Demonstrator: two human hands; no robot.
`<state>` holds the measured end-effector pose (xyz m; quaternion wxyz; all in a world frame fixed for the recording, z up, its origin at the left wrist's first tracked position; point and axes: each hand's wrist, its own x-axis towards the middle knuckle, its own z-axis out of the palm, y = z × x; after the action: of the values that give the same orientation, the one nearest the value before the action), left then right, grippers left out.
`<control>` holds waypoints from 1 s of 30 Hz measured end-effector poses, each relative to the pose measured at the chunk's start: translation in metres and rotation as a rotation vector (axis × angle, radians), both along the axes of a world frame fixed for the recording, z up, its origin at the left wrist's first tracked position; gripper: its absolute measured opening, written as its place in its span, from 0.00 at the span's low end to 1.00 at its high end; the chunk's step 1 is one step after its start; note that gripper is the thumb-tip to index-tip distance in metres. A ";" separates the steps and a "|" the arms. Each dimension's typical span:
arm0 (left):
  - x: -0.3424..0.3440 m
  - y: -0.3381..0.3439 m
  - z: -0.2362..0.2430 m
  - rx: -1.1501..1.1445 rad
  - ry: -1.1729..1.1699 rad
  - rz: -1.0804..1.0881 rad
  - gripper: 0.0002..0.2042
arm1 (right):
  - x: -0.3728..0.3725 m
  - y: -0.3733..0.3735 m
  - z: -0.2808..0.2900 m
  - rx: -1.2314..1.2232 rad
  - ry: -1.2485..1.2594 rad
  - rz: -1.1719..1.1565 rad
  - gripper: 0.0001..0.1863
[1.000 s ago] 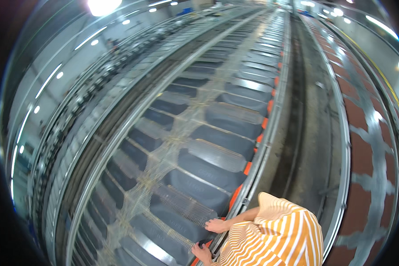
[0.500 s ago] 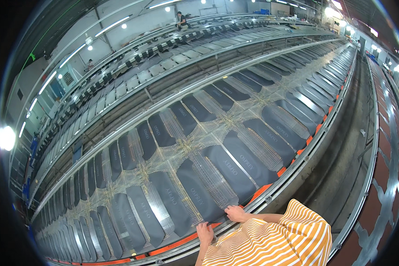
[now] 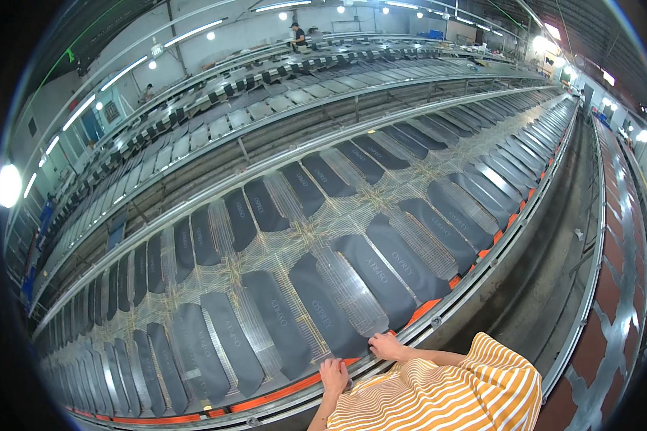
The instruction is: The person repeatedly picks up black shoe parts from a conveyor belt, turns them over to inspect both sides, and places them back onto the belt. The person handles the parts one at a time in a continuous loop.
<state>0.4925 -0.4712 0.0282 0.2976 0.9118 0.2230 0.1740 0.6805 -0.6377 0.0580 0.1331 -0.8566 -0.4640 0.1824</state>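
Head cam: L hand (image 3: 333, 375) is resting at near edge of long table, fingers bent over the orange strip (image 3: 286, 388) by the L corner of a dk grey panel (image 3: 318, 305). R hand (image 3: 386, 346) is sitting just beside, fingertips curling down near same panel's R corner; hands are staying apart, w/ a short gap btwn. Both grips look narrow, but can't tell if either is pinching the panel edge, fingertips partly hidden. Panel is lying flat on near side of table, pale lettering facing up, btwn gridded strips. More grey panels (image 3: 273, 323) are lining both sides of table. Metal rail (image 3: 438, 321) is running along near edge. Orange/white striped top (image 3: 446, 388) is filling lower R. Far off, co-worker (image 3: 297, 36) in dk top is positioned by another table.
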 end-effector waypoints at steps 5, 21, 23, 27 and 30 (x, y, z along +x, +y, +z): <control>0.002 0.001 0.003 -0.051 0.050 -0.018 0.08 | 0.001 -0.001 -0.007 0.054 0.097 -0.193 0.14; -0.010 0.006 0.001 -0.038 0.016 -0.057 0.11 | 0.008 0.040 -0.029 -0.165 0.513 -0.597 0.20; -0.016 0.007 -0.005 -0.068 0.086 -0.050 0.12 | -0.004 0.040 -0.020 -0.094 0.533 -0.667 0.20; -0.018 0.002 -0.009 -0.157 0.029 -0.052 0.13 | -0.002 0.033 -0.026 0.087 0.564 -0.767 0.21; -0.020 0.004 -0.011 -0.203 0.032 -0.056 0.13 | 0.004 0.043 -0.025 0.206 0.687 -0.869 0.21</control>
<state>0.4725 -0.4671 0.0173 0.3896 0.8855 0.2188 0.1275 0.6849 -0.5947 0.0334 0.4224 -0.8430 -0.0138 0.3329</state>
